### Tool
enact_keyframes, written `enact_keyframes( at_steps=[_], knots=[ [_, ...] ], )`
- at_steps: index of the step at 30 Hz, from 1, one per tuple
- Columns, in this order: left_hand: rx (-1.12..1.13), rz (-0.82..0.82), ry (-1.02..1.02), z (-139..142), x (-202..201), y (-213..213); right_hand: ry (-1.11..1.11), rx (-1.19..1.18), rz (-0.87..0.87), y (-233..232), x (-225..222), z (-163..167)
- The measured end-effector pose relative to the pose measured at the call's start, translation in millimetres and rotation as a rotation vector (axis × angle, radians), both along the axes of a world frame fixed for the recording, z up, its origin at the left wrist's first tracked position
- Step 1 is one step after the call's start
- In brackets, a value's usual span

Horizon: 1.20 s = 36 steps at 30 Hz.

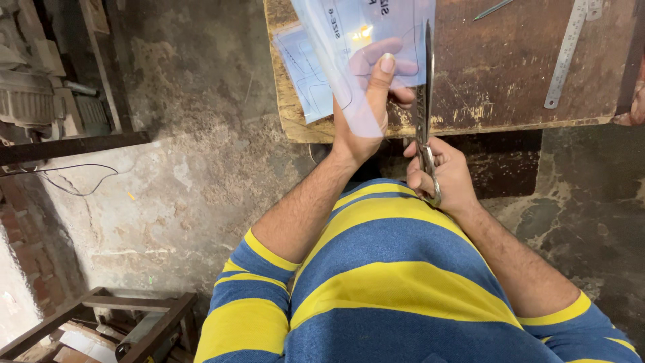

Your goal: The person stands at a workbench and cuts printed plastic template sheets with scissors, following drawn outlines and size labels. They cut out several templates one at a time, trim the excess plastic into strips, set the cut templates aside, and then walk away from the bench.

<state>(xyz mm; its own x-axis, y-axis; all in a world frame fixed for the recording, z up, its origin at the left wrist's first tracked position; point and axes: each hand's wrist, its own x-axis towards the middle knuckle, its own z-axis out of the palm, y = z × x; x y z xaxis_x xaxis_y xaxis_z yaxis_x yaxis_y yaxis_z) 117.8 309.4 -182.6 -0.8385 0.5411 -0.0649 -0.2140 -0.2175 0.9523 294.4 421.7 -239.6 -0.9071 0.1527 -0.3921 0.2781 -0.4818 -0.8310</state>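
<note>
My left hand (368,111) holds up a thin see-through plastic sheet (349,40) with drawn outlines, thumb on the near side and fingers showing through it. My right hand (440,173) grips the handles of long metal scissors (424,101). Their blades point up along the sheet's right edge. Both hands are just in front of a worn wooden table (497,74), above my lap in a blue and yellow striped shirt.
A second marked sheet (302,74) lies on the table's left corner. A metal ruler (566,54) and a thin metal rod (492,9) rest on the tabletop. Someone's fingers (635,107) show at the right edge. A wooden frame (101,323) stands at the lower left on the rough floor.
</note>
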Motion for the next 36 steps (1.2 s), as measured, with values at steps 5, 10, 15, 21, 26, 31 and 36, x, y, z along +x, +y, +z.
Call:
enact_keyframes(
  at_steps=[5, 10, 15, 21, 26, 31, 36],
  knots=[
    [-0.021, 0.0, 0.003, 2, 3, 0, -0.053, 0.017, 0.004, 1, -1, 2],
    [-0.017, 0.018, -0.032, 4, 5, -1, -0.05, 0.044, 0.01, -1, -4, 6],
    [-0.042, -0.023, -0.074, 4, 12, -1, -0.026, -0.02, -0.022, 0, -5, 9],
    [-0.044, -0.02, -0.103, 1, 12, -5, 0.041, -0.013, -0.001, 1, -6, 7],
    [-0.104, -0.034, 0.0, -2, 15, -11, 0.0, 0.012, -0.008, 4, -7, 6],
    [0.017, -0.043, -0.096, -10, 16, -12, -0.066, 0.007, -0.001, 1, -8, 7],
    [0.036, -0.077, -0.125, -13, 24, -15, 0.05, -0.035, -0.035, 1, -10, 10]
  ],
)
